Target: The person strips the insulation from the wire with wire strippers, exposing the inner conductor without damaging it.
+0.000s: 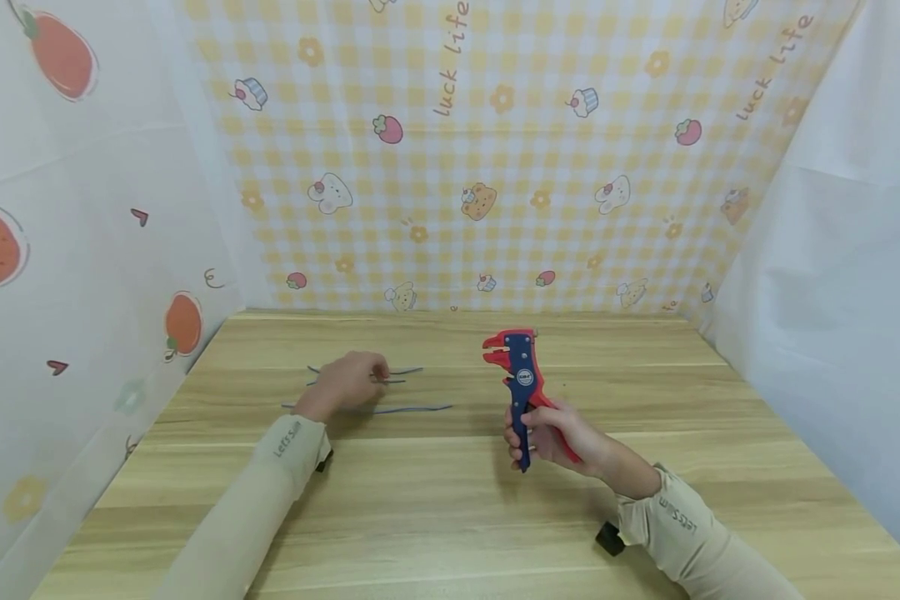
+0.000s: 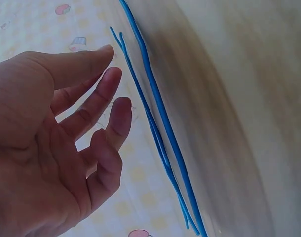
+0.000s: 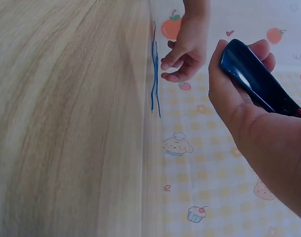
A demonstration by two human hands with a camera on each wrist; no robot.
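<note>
Three thin blue wires lie on the wooden table, left of the middle. The nearest wire [image 1: 412, 409] runs left to right; two more, a far wire [image 1: 408, 371] and a middle wire [image 1: 397, 382], lie behind it, partly hidden by my left hand [image 1: 348, 379]. That hand hovers over them, its fingers loosely bent; in the left wrist view nothing is between them and the wires [image 2: 166, 123] are apart from the fingertips. My right hand [image 1: 570, 437] grips the handles of a red and blue wire stripper [image 1: 523, 367], held above the table with its jaws upward and parted.
The wood-grain table [image 1: 435, 517] ends at the back against a yellow checked cloth [image 1: 450, 242]. White cloths hang at both sides, the left cloth [image 1: 120, 275] printed with fruit. A dark wrist camera [image 1: 610, 539] sits under the right sleeve.
</note>
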